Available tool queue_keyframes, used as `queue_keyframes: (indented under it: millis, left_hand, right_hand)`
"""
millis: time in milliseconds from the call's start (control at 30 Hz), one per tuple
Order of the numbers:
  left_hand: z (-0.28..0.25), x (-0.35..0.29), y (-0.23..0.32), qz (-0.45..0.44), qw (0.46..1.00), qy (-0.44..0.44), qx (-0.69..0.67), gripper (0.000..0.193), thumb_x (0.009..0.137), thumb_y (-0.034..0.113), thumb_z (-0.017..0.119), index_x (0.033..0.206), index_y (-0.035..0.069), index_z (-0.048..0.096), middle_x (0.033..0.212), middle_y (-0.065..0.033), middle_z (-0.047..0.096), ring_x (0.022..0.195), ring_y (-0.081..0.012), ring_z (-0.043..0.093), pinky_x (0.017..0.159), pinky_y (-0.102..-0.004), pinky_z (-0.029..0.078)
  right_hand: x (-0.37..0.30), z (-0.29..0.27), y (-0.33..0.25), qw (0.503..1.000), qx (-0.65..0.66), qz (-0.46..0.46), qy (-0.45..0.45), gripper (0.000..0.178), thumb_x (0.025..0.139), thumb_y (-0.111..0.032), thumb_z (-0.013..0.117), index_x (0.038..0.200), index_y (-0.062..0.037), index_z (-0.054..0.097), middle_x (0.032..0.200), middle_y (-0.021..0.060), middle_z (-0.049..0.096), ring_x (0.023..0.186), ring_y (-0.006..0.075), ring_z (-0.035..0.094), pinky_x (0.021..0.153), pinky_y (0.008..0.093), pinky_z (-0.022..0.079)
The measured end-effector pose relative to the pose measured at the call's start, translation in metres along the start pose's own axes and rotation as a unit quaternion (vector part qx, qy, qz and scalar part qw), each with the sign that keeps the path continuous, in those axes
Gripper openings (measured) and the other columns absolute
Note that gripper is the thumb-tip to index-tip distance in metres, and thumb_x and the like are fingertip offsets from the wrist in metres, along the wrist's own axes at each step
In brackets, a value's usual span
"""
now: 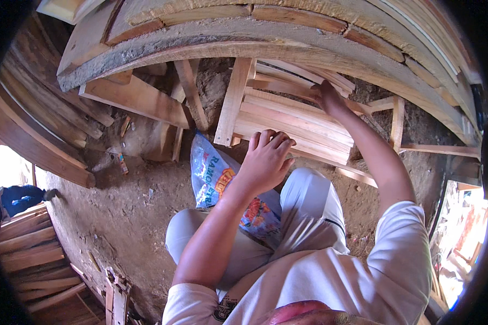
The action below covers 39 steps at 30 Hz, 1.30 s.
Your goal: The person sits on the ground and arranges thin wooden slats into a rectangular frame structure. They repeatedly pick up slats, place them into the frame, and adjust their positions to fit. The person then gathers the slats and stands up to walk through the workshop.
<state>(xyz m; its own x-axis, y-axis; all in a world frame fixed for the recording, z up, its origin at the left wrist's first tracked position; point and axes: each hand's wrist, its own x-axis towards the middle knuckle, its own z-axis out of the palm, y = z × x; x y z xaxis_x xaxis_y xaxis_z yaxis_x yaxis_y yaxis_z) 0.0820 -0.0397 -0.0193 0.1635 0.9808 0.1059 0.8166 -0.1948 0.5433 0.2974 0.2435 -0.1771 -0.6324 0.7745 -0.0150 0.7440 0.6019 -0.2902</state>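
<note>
The left hand (265, 157) lies palm down on the near edge of a slatted wooden frame (293, 122), fingers bent over the edge of the nearest slat. Whether the fingers close around the slat from beneath cannot be told; the underside is hidden. The right hand (326, 95) reaches to the far side of the same frame and rests on the upper slats; its fingers are turned away from the camera, so it cannot be told whether they are clamped on the wood or merely pressed to it.

The frame sits between the two hands, tilted, made of pale parallel slats nailed to an upright batten (233, 100) that stands left of the left hand. Its far end runs under a heavy curved timber (265, 38) that spans the top of the view beyond the right hand.

Just below and left of the left hand, a printed plastic sack (211, 173) lies on the dirt floor (130, 200), partly under the person's knees. The person wears light trousers and a white short-sleeved shirt.

Left of the left hand, well apart, loose planks (138, 97) lean against the timber. Farther left and nearer the person, stacked boards (27, 249) lie at the edge of the view. Right of the right forearm, thin wooden strips (398, 122) stand and lie on the ground.
</note>
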Motion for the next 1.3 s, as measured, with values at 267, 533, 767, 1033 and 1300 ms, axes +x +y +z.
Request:
queue_keyframes:
  millis: [267, 533, 767, 1033, 1300]
  left_hand:
    - [0.002, -0.003, 0.0, -0.013, 1.0, 0.009, -0.007, 0.037, 0.092, 0.029, 0.067, 0.123, 0.01, 0.063, 0.126, -0.005, 0.061, 0.124, -0.0294, 0.048, 0.11, -0.0481, 0.031]
    - [0.0, 0.002, 0.002, -0.018, 1.0, -0.014, -0.011, 0.038, 0.092, 0.029, 0.067, 0.126, 0.012, 0.062, 0.129, -0.0053, 0.06, 0.126, -0.0309, 0.047, 0.112, -0.0523, 0.029]
    - [-0.002, 0.001, 0.0, -0.021, 0.999, -0.025, -0.001, 0.038, 0.093, 0.03, 0.066, 0.127, 0.013, 0.062, 0.131, -0.0054, 0.059, 0.127, -0.032, 0.046, 0.111, -0.0545, 0.029]
    - [-0.001, 0.002, 0.001, -0.021, 0.999, -0.034, 0.015, 0.039, 0.093, 0.03, 0.066, 0.129, 0.015, 0.061, 0.131, -0.0059, 0.059, 0.126, -0.0344, 0.046, 0.11, -0.0558, 0.028]
    - [-0.002, 0.005, 0.005, -0.022, 0.999, -0.038, 0.014, 0.04, 0.092, 0.03, 0.067, 0.128, 0.014, 0.06, 0.13, -0.0065, 0.058, 0.125, -0.0356, 0.046, 0.108, -0.0549, 0.03]
  right_hand:
    - [-0.002, 0.042, 0.005, 0.999, 0.024, -0.019, 0.021, 0.034, 0.1, -0.021, 0.058, 0.132, -0.0138, 0.062, 0.112, 0.0207, 0.053, 0.104, 0.0386, 0.06, 0.087, 0.0463, 0.054]
    - [-0.015, 0.056, 0.004, 0.999, -0.022, 0.038, 0.03, 0.045, 0.094, -0.011, 0.056, 0.139, -0.0168, 0.059, 0.112, 0.0192, 0.056, 0.105, 0.0364, 0.06, 0.089, 0.0464, 0.052]
    - [-0.029, 0.054, 0.023, 0.993, -0.114, -0.021, 0.029, 0.048, 0.087, -0.009, 0.059, 0.134, -0.0192, 0.062, 0.116, 0.0144, 0.056, 0.117, 0.0344, 0.054, 0.094, 0.0451, 0.051]
    - [-0.032, 0.075, 0.026, 0.985, -0.17, -0.019, -0.033, 0.07, 0.087, -0.001, 0.05, 0.156, -0.008, 0.034, 0.139, 0.0219, 0.046, 0.13, 0.0394, 0.047, 0.109, 0.0507, 0.042]
    - [-0.04, 0.089, 0.025, 0.981, -0.191, -0.007, -0.011, 0.067, 0.089, -0.003, 0.049, 0.154, -0.0022, 0.032, 0.149, 0.0236, 0.04, 0.139, 0.0396, 0.039, 0.115, 0.0509, 0.037]
